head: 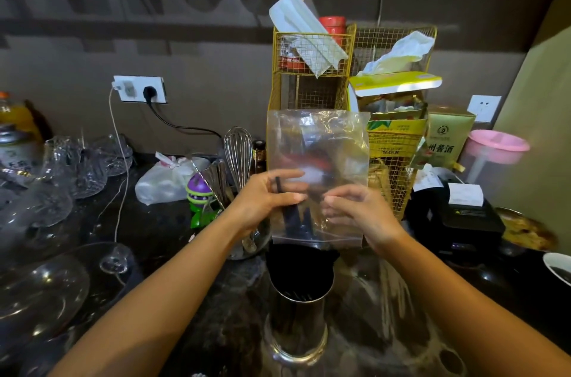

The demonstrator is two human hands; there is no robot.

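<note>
A clear plastic bag (318, 145) is held upright in the middle of the view, its lower end over a steel cup (298, 318) that stands on the dark counter. Several black straws (295, 219) show through the bag's lower part and dip into the cup. My left hand (265, 200) grips the bag's left side, thumb and fingers pinching the plastic around a black straw. My right hand (355, 213) grips the bag's right side with curled fingers.
Glassware (61, 179) crowds the left of the counter. A whisk (238, 154) stands in a utensil holder behind my left hand. A yellow wire rack (312, 89) with boxes rises behind the bag. A black receipt printer (463, 216) and pink-lidded jug (494, 154) sit right.
</note>
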